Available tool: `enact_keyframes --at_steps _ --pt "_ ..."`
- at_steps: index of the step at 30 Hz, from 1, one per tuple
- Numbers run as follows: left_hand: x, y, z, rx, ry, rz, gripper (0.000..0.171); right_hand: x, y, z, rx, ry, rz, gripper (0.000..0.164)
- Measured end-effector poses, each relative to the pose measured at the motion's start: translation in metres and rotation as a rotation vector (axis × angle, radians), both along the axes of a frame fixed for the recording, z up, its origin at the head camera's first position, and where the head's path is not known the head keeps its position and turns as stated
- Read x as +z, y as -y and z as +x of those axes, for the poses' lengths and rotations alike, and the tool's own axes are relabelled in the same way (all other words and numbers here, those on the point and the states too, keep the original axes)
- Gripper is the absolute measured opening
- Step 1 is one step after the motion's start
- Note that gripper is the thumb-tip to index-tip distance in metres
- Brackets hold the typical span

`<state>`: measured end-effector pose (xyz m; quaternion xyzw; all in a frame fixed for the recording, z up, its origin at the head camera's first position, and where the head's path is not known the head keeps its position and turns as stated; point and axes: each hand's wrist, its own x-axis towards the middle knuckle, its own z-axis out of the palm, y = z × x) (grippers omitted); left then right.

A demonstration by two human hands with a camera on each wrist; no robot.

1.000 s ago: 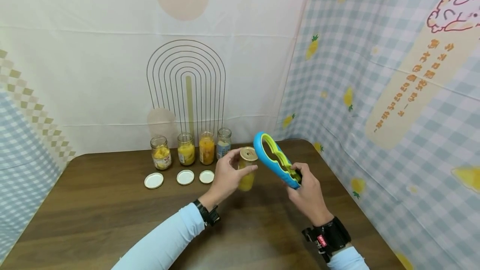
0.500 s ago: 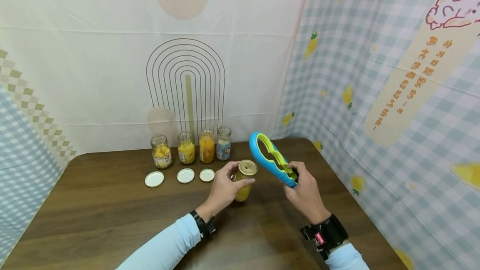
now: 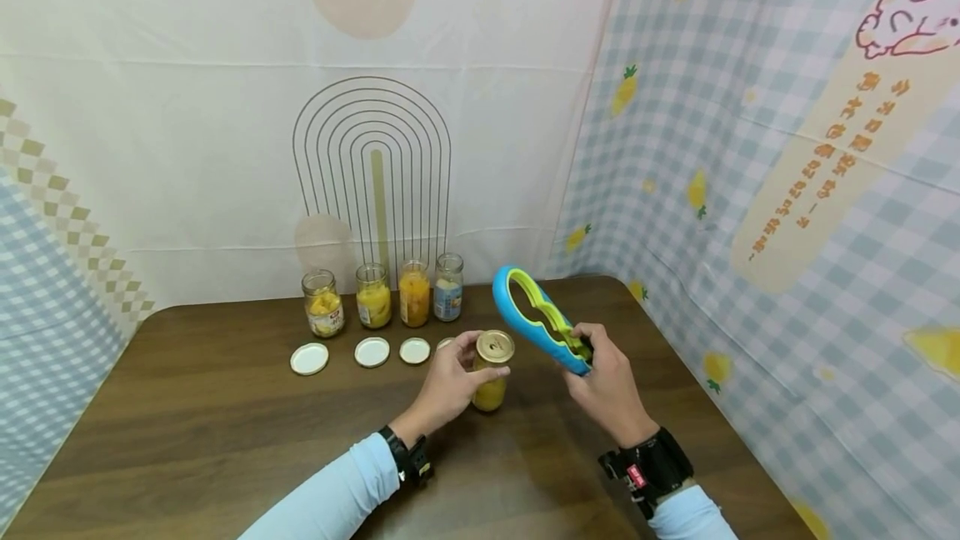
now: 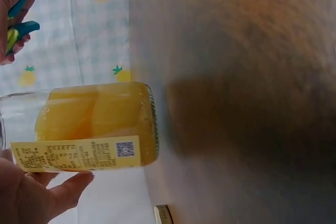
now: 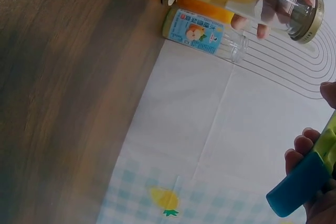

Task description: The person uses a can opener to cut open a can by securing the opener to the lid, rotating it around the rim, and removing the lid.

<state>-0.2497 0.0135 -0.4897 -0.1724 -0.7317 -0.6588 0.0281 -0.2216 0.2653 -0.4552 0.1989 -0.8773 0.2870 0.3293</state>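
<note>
My left hand (image 3: pixel 447 377) grips a glass jar (image 3: pixel 490 394) around its upper side, thumb across the front. The jar stands upright, close over the wooden table, with its gold lid (image 3: pixel 495 346) on. Yellow fruit pieces fill its lower part in the left wrist view, where a yellow printed label (image 4: pixel 79 153) faces the camera. To the right, my right hand (image 3: pixel 611 386) holds a blue and green jar opener (image 3: pixel 534 332) by its lower end, the looped end pointing up and left, raised and apart from the lid.
Several lidless jars stand in a row at the table's back edge, among them an orange one (image 3: pixel 414 297) and a blue-labelled one (image 3: pixel 448 290). Before them lie loose lids, white inside up, such as the leftmost lid (image 3: pixel 309 359); one is partly behind my left hand. Cloth walls (image 3: pixel 225 148) enclose the table.
My left hand has brought the jar down and nearer to me, uncovering the blue-labelled jar and part of another lid. My right hand and the opener have shifted slightly left.
</note>
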Motion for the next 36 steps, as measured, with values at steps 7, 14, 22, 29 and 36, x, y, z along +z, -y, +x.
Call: enact_keyframes --at_steps 7,14,22,29,36 --pt "0.000 -0.002 0.004 -0.046 -0.015 0.001 0.051 0.001 0.003 0.000 0.007 -0.003 0.003 0.055" --pt "-0.005 -0.002 0.006 -0.024 -0.031 -0.030 0.050 0.000 0.006 0.001 -0.001 0.009 0.010 0.053" --pt "-0.008 0.001 0.010 -0.014 -0.014 -0.118 0.056 0.003 0.009 0.001 0.010 -0.007 0.034 0.052" --pt "-0.012 0.002 0.011 -0.046 -0.047 -0.237 0.062 0.005 0.015 0.001 0.019 -0.019 0.073 0.053" --pt "-0.012 0.005 0.009 -0.062 -0.087 -0.310 0.058 0.011 0.021 0.001 0.027 -0.011 0.088 0.053"
